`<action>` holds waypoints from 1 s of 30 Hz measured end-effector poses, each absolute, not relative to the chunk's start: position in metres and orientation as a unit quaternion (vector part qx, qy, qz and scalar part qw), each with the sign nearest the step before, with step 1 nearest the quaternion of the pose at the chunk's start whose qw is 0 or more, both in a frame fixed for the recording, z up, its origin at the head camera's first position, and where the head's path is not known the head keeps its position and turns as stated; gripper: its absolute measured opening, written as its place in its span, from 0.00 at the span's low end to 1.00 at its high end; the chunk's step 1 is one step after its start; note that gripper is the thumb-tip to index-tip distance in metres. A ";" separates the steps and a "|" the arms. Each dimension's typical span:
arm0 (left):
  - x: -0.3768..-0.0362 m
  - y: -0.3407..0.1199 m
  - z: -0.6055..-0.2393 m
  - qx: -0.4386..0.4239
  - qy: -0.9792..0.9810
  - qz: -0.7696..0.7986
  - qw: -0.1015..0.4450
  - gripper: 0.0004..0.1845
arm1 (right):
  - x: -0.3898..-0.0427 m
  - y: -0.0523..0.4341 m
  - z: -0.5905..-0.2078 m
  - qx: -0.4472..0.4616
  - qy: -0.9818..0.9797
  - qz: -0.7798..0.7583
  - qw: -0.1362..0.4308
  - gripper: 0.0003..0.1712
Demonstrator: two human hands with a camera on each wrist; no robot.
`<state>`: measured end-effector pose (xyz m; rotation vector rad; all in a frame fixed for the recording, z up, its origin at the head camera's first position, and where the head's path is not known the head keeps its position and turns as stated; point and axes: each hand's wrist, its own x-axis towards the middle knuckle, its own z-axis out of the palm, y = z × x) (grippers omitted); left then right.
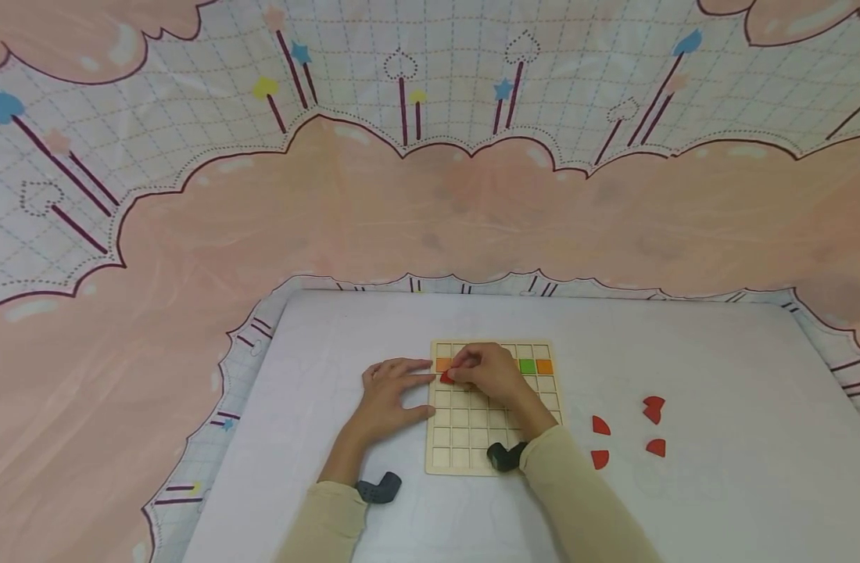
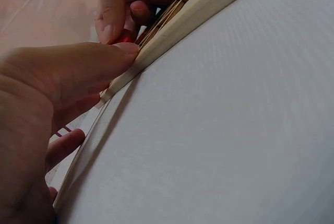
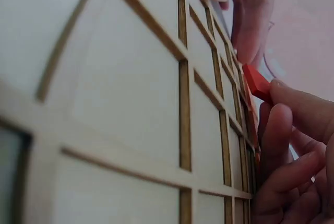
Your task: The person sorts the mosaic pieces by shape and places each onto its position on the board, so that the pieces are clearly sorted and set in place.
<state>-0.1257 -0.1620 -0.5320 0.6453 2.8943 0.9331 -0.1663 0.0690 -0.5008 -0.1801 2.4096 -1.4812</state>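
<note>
A pale wooden grid board (image 1: 460, 438) lies on the white table. My right hand (image 1: 493, 375) reaches over it and pinches a small red piece (image 1: 445, 378) between thumb and fingers, at the left column just below an orange square (image 1: 443, 365). In the right wrist view the red piece (image 3: 257, 83) is tilted close over the grid. My left hand (image 1: 391, 395) has its fingers spread at the board's left edge; its thumb tip touches the rim in the left wrist view. A green square (image 1: 528, 367) and another orange square (image 1: 545, 367) sit in the same row; my right hand hides the cells between.
Right of the board lie several red wedge pieces: one upper (image 1: 601, 425), one lower (image 1: 600, 459), an overlapping pair (image 1: 653, 409) and another below it (image 1: 656, 447). A patterned pink cloth (image 1: 472, 211) hangs behind the table. Dark wrist cameras sit on both wrists.
</note>
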 end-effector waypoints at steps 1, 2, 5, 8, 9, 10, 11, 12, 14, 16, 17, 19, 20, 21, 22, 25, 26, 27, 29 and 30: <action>-0.126 -0.162 -0.532 0.207 0.932 0.297 0.016 0.30 | -0.167 0.069 -0.501 -0.056 0.836 -0.523 0.159 0.05; -0.126 -0.162 -0.533 0.207 0.933 0.295 0.013 0.30 | -0.167 0.069 -0.501 -0.049 0.832 -0.528 0.165 0.06; -0.126 -0.161 -0.534 0.206 0.934 0.293 0.010 0.29 | -0.168 0.069 -0.501 -0.041 0.825 -0.535 0.178 0.06; -0.126 -0.161 -0.534 0.208 0.933 0.293 0.007 0.29 | -0.169 0.069 -0.501 -0.034 0.823 -0.537 0.183 0.06; -0.126 -0.162 -0.534 0.209 0.932 0.294 0.006 0.29 | -0.169 0.069 -0.502 -0.033 0.823 -0.537 0.184 0.06; -0.126 -0.162 -0.534 0.210 0.932 0.295 0.006 0.29 | -0.169 0.068 -0.501 -0.032 0.823 -0.536 0.184 0.07; -0.126 -0.162 -0.534 0.211 0.932 0.295 0.006 0.29 | -0.169 0.068 -0.501 -0.030 0.825 -0.534 0.184 0.07; -0.126 -0.162 -0.534 0.212 0.932 0.295 0.006 0.30 | -0.169 0.068 -0.501 -0.030 0.828 -0.530 0.183 0.07; -0.126 -0.162 -0.533 0.213 0.931 0.295 0.008 0.30 | -0.169 0.067 -0.500 -0.031 0.831 -0.524 0.182 0.08; -0.126 -0.162 -0.533 0.214 0.931 0.295 0.009 0.30 | -0.169 0.067 -0.499 -0.032 0.834 -0.520 0.182 0.07; -0.126 -0.162 -0.533 0.216 0.930 0.297 0.008 0.29 | -0.169 0.067 -0.498 -0.033 0.835 -0.519 0.183 0.07; -0.126 -0.162 -0.532 0.219 0.928 0.300 0.007 0.29 | -0.169 0.067 -0.498 -0.034 0.836 -0.516 0.183 0.07; -0.126 -0.162 -0.531 0.219 0.928 0.302 0.006 0.29 | -0.169 0.067 -0.499 -0.034 0.837 -0.514 0.183 0.07; -0.126 -0.162 -0.531 0.220 0.927 0.303 0.006 0.29 | -0.169 0.067 -0.499 -0.034 0.839 -0.512 0.183 0.06; -0.126 -0.161 -0.530 0.220 0.927 0.304 0.007 0.29 | -0.170 0.067 -0.500 -0.033 0.840 -0.510 0.183 0.06; -0.126 -0.161 -0.529 0.219 0.926 0.307 0.016 0.29 | -0.171 0.066 -0.501 -0.032 0.844 -0.504 0.181 0.06; -0.126 -0.161 -0.529 0.219 0.925 0.310 0.020 0.29 | -0.171 0.066 -0.502 -0.032 0.845 -0.503 0.180 0.06; -0.126 -0.161 -0.528 0.219 0.924 0.313 0.024 0.29 | -0.171 0.066 -0.502 -0.032 0.846 -0.502 0.179 0.06; -0.126 -0.161 -0.528 0.219 0.922 0.318 0.030 0.30 | -0.171 0.066 -0.502 -0.031 0.847 -0.500 0.177 0.06; -0.126 -0.161 -0.528 0.219 0.921 0.322 0.032 0.30 | -0.171 0.066 -0.502 -0.030 0.848 -0.500 0.176 0.06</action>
